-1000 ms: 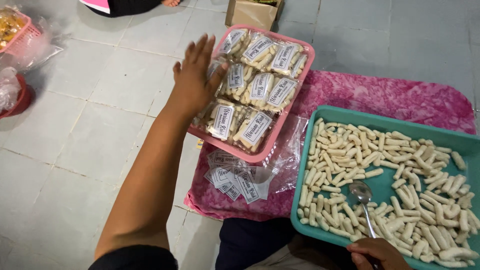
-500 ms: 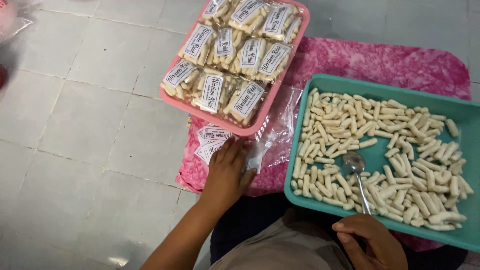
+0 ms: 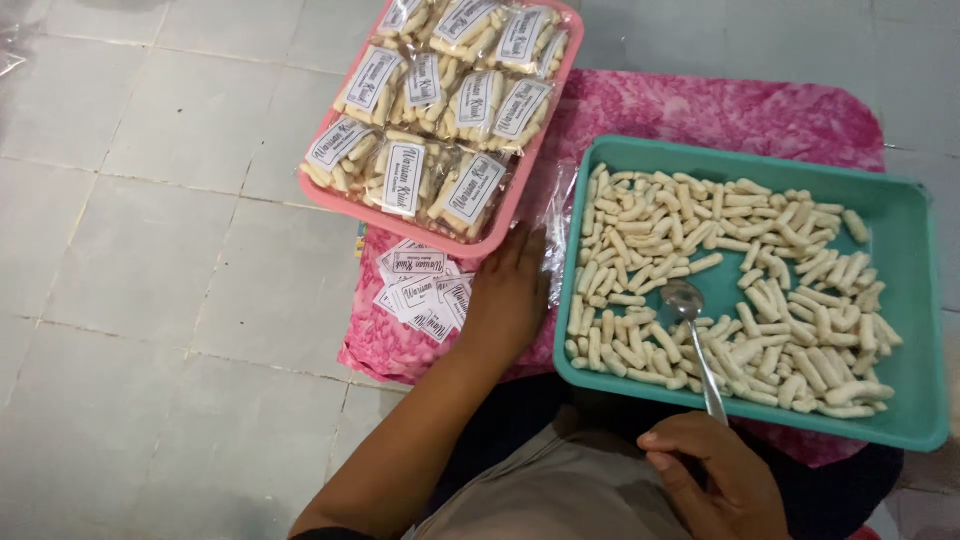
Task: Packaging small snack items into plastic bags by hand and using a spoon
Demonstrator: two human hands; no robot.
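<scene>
My left hand [image 3: 508, 292] lies flat on the pink patterned cloth [image 3: 720, 110], between a pile of small white paper labels [image 3: 420, 292] and clear plastic bags [image 3: 556, 232]. It holds nothing that I can see. My right hand [image 3: 712, 478] grips the handle of a metal spoon [image 3: 690, 322], whose bowl rests among pale finger-shaped snacks [image 3: 760, 270] in a teal tray [image 3: 905, 300]. Just beyond the left hand, a pink tray [image 3: 505, 222] is filled with several sealed, labelled packets of the same snacks [image 3: 440, 110].
Grey floor tiles [image 3: 170, 250] spread to the left and far side. The cloth lies under both trays. My knees in dark and tan cloth [image 3: 560, 480] are at the bottom edge.
My left hand came back from the pink tray of packets to the cloth beside the labels. The view shifted, so both trays sit higher and closer. The right hand kept the spoon.
</scene>
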